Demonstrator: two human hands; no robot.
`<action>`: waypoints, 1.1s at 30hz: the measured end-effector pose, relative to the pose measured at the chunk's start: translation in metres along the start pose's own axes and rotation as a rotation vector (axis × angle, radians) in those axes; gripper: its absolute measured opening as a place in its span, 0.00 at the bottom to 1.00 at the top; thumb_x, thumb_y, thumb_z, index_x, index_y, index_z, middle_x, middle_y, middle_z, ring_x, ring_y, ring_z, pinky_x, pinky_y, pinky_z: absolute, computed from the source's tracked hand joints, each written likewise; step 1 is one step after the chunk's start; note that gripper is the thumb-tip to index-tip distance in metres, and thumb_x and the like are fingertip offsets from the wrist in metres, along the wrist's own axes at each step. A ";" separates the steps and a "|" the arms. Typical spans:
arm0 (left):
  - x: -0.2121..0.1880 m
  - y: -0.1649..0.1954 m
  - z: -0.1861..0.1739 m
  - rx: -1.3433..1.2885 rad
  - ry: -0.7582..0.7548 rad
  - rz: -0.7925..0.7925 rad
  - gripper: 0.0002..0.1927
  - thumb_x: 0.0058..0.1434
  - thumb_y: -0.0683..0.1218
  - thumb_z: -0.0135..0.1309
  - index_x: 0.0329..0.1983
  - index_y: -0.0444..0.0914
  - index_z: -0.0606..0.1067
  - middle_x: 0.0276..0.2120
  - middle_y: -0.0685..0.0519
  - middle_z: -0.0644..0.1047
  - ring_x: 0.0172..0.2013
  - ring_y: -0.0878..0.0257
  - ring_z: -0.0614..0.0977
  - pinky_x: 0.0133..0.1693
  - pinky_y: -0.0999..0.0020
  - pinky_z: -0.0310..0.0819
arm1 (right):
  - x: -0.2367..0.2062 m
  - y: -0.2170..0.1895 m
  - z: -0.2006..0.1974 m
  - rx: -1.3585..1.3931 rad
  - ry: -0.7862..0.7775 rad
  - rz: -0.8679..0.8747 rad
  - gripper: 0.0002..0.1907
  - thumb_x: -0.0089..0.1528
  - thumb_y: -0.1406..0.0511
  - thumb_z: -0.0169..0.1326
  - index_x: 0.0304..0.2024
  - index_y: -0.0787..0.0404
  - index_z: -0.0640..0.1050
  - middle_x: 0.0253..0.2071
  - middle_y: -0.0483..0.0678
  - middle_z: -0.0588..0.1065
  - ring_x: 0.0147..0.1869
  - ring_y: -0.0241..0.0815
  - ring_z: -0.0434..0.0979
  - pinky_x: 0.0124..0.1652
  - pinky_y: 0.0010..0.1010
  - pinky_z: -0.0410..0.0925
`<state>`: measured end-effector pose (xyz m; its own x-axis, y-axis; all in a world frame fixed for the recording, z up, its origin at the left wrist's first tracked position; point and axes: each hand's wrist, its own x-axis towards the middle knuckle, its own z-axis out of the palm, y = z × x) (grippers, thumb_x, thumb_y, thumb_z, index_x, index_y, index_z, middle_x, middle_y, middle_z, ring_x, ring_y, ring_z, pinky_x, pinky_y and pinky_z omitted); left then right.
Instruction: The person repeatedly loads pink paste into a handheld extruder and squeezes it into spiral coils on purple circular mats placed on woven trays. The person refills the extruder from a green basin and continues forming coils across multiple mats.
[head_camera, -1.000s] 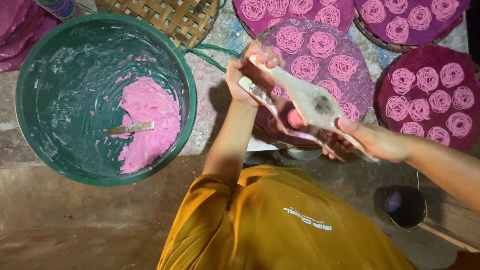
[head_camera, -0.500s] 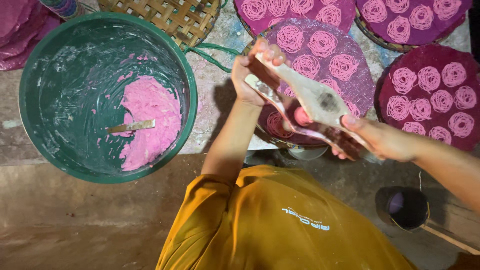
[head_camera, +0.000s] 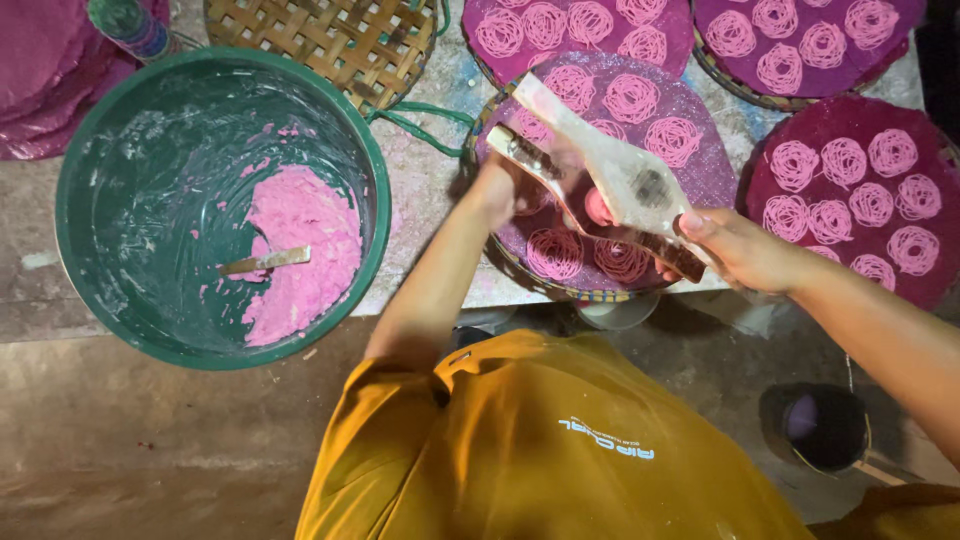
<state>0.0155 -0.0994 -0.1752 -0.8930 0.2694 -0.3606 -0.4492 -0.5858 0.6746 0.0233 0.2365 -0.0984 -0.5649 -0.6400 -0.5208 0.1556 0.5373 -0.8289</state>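
We look down on a person in an orange shirt (head_camera: 560, 450) working a two-handled wooden press (head_camera: 600, 195) over a round tray covered with purple cloth (head_camera: 690, 150). The press lies slantwise, its pale upper paddle running from about eleven o'clock down toward four o'clock, with a lump of pink dough (head_camera: 598, 208) showing between the two handles near the middle.

The left hand (head_camera: 500, 185) sits at the nine o'clock side of the press, its fingers wrapped round the end of the darker lower handle; the hand is blurred, so we cannot make out the single fingers. The right hand (head_camera: 735, 250) is at the four o'clock end, its fingers closed round the handles there, thumb on top.

On the tray beneath the press lie coiled pink noodle nests (head_camera: 632, 98), some at twelve o'clock of the press and two more at six o'clock, just under the handles. Three other purple trays with the same nests stand close by: one at twelve o'clock (head_camera: 580, 30), one at one o'clock (head_camera: 800, 40), and one at three o'clock (head_camera: 850, 200).

At nine o'clock, well apart from the press, stands a big green tub (head_camera: 80, 200) with a mass of pink dough (head_camera: 300, 250) inside it on the right, and a flat spatula (head_camera: 265, 262) lying on the dough. Above the tub, at eleven o'clock, is an empty woven bamboo tray (head_camera: 320, 40). At five o'clock, on the floor, stands a small dark cup (head_camera: 815, 425). The trays rest on a speckled stone desk (head_camera: 420, 170).
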 end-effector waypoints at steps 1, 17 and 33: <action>-0.003 -0.012 -0.004 0.359 0.063 -0.065 0.28 0.73 0.61 0.29 0.56 0.38 0.72 0.35 0.46 0.77 0.22 0.65 0.72 0.19 0.71 0.56 | 0.002 0.005 -0.002 -0.011 0.016 0.048 0.39 0.66 0.37 0.35 0.40 0.61 0.82 0.24 0.41 0.76 0.22 0.30 0.64 0.21 0.25 0.56; -0.129 -0.063 -0.005 1.738 0.107 0.726 0.40 0.57 0.45 0.56 0.74 0.44 0.60 0.39 0.50 0.80 0.26 0.54 0.80 0.28 0.56 0.75 | 0.014 0.021 0.007 0.456 0.171 -0.091 0.41 0.65 0.37 0.40 0.65 0.59 0.70 0.45 0.50 0.79 0.37 0.35 0.77 0.23 0.22 0.56; -0.098 0.181 -0.066 1.551 0.638 1.054 0.16 0.59 0.41 0.56 0.51 0.42 0.79 0.47 0.49 0.79 0.47 0.49 0.80 0.47 0.56 0.76 | -0.032 0.082 0.055 0.769 0.505 -0.643 0.50 0.60 0.31 0.52 0.68 0.58 0.61 0.51 0.52 0.70 0.51 0.50 0.72 0.50 0.42 0.69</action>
<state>0.0237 -0.2820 -0.0601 -0.7960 -0.1495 0.5866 0.2060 0.8444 0.4946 0.0986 0.2713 -0.1611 -0.9570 -0.2864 0.0470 0.0770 -0.4067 -0.9103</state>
